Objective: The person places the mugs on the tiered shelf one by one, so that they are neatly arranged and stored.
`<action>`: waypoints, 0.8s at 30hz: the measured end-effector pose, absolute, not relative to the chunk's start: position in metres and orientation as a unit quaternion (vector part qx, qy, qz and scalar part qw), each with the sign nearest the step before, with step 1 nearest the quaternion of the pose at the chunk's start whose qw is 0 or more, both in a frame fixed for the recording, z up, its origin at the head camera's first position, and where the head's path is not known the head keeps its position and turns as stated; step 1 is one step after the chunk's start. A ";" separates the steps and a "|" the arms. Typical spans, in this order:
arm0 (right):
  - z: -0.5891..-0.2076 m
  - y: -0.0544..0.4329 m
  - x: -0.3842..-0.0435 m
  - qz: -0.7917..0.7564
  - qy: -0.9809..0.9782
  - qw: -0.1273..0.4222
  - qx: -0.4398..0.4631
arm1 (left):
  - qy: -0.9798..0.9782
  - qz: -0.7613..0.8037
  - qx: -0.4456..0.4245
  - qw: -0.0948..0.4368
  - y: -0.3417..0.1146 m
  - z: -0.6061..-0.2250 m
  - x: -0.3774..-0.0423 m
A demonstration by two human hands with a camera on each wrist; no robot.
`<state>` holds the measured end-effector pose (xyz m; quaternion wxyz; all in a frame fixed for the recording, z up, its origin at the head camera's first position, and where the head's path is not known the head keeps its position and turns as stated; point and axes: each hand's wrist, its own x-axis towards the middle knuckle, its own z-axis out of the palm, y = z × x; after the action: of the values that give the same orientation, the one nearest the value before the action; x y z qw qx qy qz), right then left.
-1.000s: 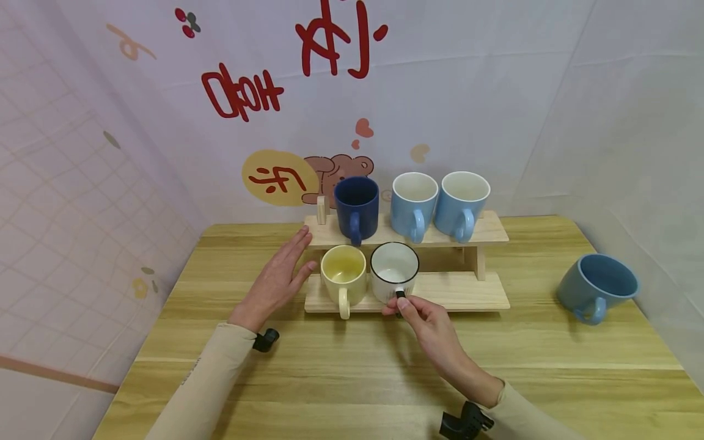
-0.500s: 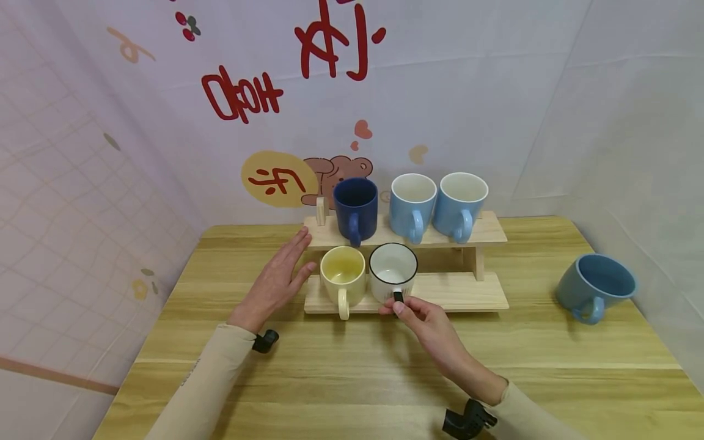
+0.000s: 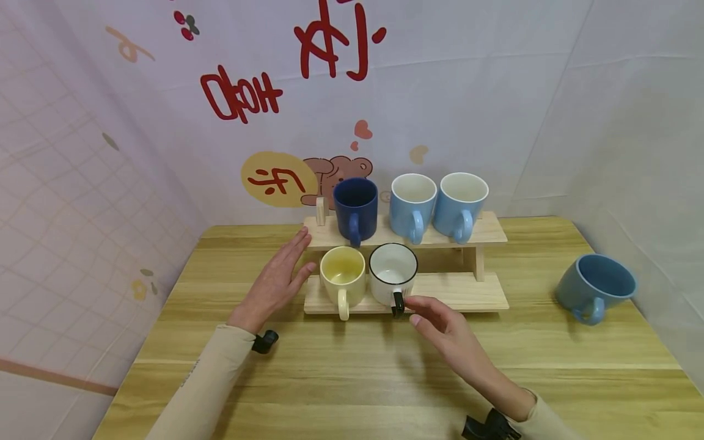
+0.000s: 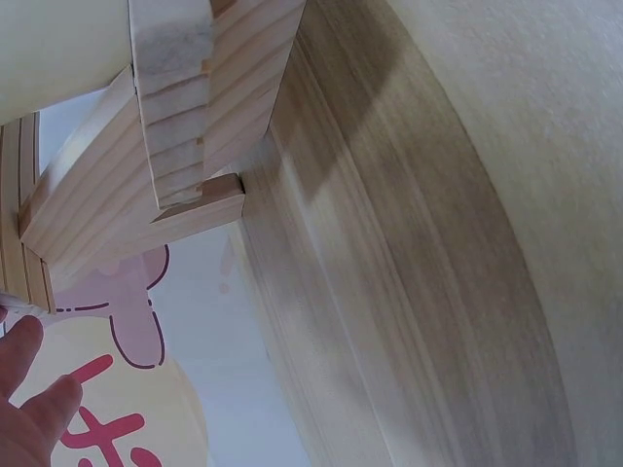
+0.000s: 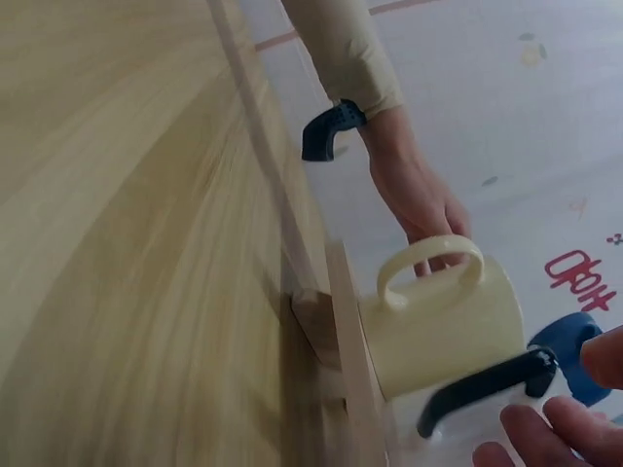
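A white mug with a black rim and black handle (image 3: 393, 269) stands upright on the lower shelf of a two-tier wooden rack (image 3: 456, 292). Just right of its handle is my right hand (image 3: 448, 333), thumb and fingers parted and holding nothing; in the right wrist view its fingertips (image 5: 531, 433) are close to the black handle (image 5: 487, 389). A yellow mug (image 3: 343, 278) sits left of the white one. My left hand (image 3: 274, 282) has its fingers extended, the tips resting at the left end of the upper shelf (image 3: 321, 235).
On the upper shelf stand a dark blue mug (image 3: 356, 211) and two light blue mugs, one in the middle (image 3: 409, 211) and one at the right (image 3: 456, 211). A grey-blue mug (image 3: 594, 287) lies tilted on the table (image 3: 352, 379) at the right. A printed cloth hangs behind.
My right hand has let go of the white mug's black handle and moved slightly to the right, its thumb and fingers spreading. The left hand and the mugs stay in place.
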<state>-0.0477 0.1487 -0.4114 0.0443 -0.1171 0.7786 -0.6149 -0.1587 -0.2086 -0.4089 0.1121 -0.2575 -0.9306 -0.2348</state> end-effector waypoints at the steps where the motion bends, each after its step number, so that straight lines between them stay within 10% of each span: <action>1: -0.411 0.152 -0.047 -0.607 0.784 0.030 -0.122 | -0.931 -0.235 -0.258 0.112 -0.209 -0.409 -0.159; 24: -0.406 0.258 -0.033 -0.411 0.878 -0.230 -0.087 | -0.929 -0.243 -0.256 0.108 -0.208 -0.407 -0.159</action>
<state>-0.0330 0.2578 -0.4062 -0.2301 -0.0870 0.8779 -0.4108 -0.1587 -0.2084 -0.4073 0.1083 -0.2558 -0.9293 -0.2434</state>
